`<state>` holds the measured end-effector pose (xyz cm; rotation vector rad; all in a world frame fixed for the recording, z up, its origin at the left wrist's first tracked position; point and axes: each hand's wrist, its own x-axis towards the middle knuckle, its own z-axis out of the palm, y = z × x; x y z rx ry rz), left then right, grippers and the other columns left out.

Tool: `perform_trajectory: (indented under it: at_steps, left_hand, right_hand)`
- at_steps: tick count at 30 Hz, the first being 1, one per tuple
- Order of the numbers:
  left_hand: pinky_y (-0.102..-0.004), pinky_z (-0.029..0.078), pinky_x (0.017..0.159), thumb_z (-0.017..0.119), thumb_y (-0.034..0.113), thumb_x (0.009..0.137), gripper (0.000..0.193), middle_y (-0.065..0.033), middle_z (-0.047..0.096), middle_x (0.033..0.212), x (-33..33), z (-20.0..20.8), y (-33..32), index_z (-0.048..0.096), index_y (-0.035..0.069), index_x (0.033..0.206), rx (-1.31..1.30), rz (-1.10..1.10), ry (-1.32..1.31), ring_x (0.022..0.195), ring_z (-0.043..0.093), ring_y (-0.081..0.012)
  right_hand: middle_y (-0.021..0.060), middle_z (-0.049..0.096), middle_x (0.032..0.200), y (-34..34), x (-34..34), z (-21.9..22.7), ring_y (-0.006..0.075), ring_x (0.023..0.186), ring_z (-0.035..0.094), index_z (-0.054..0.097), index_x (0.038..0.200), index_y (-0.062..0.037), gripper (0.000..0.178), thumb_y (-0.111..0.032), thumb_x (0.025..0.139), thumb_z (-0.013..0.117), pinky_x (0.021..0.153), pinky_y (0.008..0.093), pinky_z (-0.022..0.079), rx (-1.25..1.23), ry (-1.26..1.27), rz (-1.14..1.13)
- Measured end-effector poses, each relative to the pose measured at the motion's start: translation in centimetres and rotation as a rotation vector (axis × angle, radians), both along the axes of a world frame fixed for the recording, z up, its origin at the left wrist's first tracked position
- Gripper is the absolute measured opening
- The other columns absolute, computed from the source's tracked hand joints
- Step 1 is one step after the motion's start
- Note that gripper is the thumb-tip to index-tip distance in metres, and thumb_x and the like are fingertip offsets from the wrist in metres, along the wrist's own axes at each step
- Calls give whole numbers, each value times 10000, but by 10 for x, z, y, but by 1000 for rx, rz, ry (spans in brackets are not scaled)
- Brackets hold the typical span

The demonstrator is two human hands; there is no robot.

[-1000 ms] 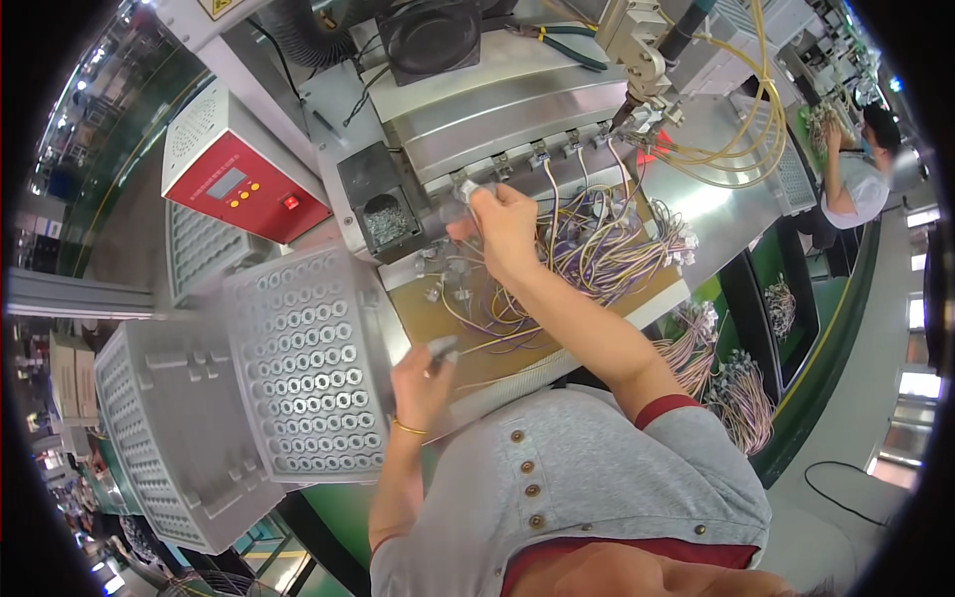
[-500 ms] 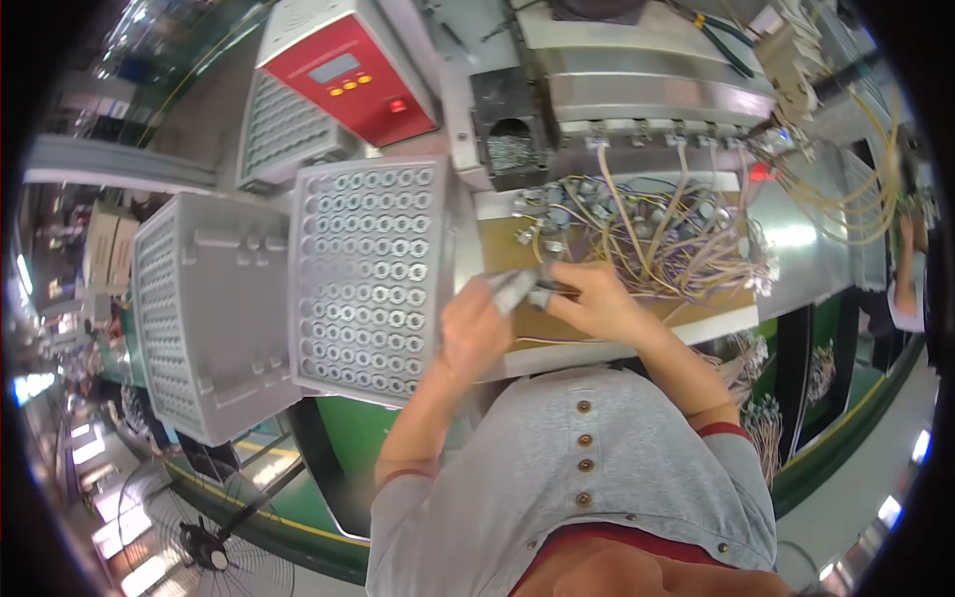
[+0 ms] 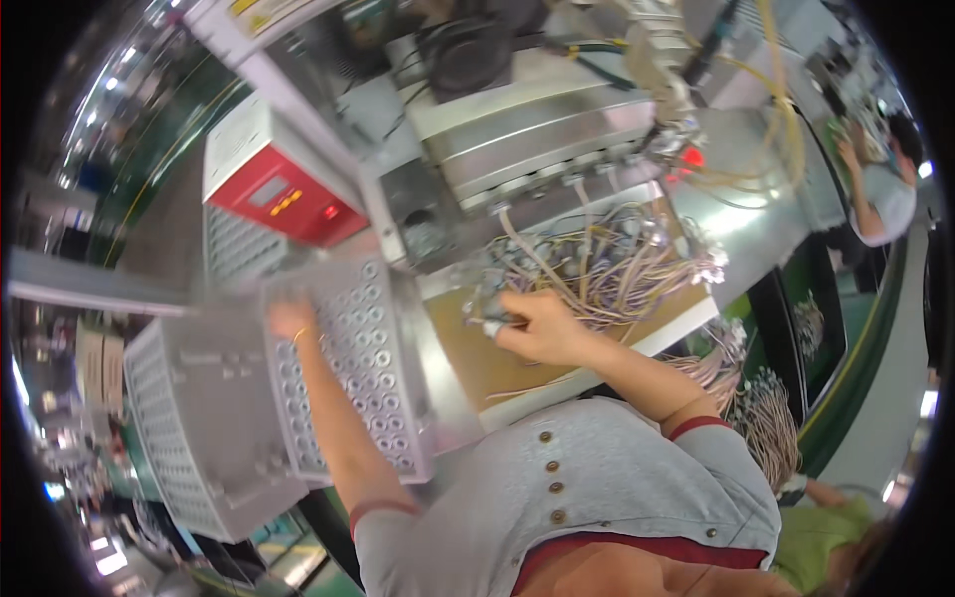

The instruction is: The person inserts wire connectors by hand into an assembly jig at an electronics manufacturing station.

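Note:
My left hand [image 3: 290, 318] reaches over the upper left part of a pale grey plastic tray [image 3: 409, 388]. Its fingers are smeared by motion, so whether they hold anything is hidden. Rows of small round metal rings [image 3: 374, 338] sit in the tray's pockets. At the left end of a brown work board [image 3: 458, 343], my right hand [image 3: 545, 328] is closed, thumb and fingers together around a small greyish piece that I cannot make out. Just beyond it lies a tangled heap of wires [image 3: 617, 269] with grey and white connectors.
A second grey tray [image 3: 224, 398] stands tilted at the left. Behind are a red-and-white control box [image 3: 284, 194], a dark bin [image 3: 423, 224], a steel fixture [image 3: 537, 134] and pliers [image 3: 602, 68]. Wire bundles [image 3: 766, 428] hang at the right. Other people [image 3: 880, 199] are nearby.
My hands were together over the board, handling a grey piece. The left has moved away to the left over the tray; the right stays by the wires. The whole view has tilted.

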<state>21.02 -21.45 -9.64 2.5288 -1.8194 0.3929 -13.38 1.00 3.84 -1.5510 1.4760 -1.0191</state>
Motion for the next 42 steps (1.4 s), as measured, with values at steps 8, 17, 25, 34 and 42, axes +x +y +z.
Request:
perform_trajectory:
  at_steps: [8,17,25,34,42]
  left_hand:
    - [-285,502,673,543,62,791,293,-77,577,964,-90,70,113,515,-4,1075,-77,-348,1913,811,575,-162]
    - [-234,485,558,553,-13,781,296,-103,594,915,-181,107,204,519,-34,1074,275,-518,2150,729,574,-138]
    - [-231,480,569,540,-15,793,336,-112,574,986,-182,122,211,490,-36,1124,280,-668,2152,729,565,-144]
    - [-222,462,591,555,-28,781,325,-96,562,1024,-183,128,213,514,-32,1103,274,-712,2144,755,551,-130]
    - [-234,467,618,554,-54,770,299,-105,543,1066,-185,128,214,535,-42,1069,248,-819,2099,802,547,-129]
  right_hand:
    - [94,384,482,-7,-4,-1,113,436,320,411,617,7,273,-147,700,621,406,284,307,-108,-31,0]
    - [37,453,484,-2,-2,-1,52,424,383,563,707,7,83,-64,685,600,387,224,321,-153,-182,2]
    - [15,487,500,4,-4,6,40,434,404,543,667,11,84,-51,679,599,387,208,326,-135,-234,8]
    - [24,518,510,9,-7,8,53,431,444,554,660,-5,76,-52,666,613,399,209,347,-97,-340,-1]
    - [25,475,480,10,-7,18,78,393,396,507,591,-10,119,-47,646,607,374,229,306,-224,-152,63]
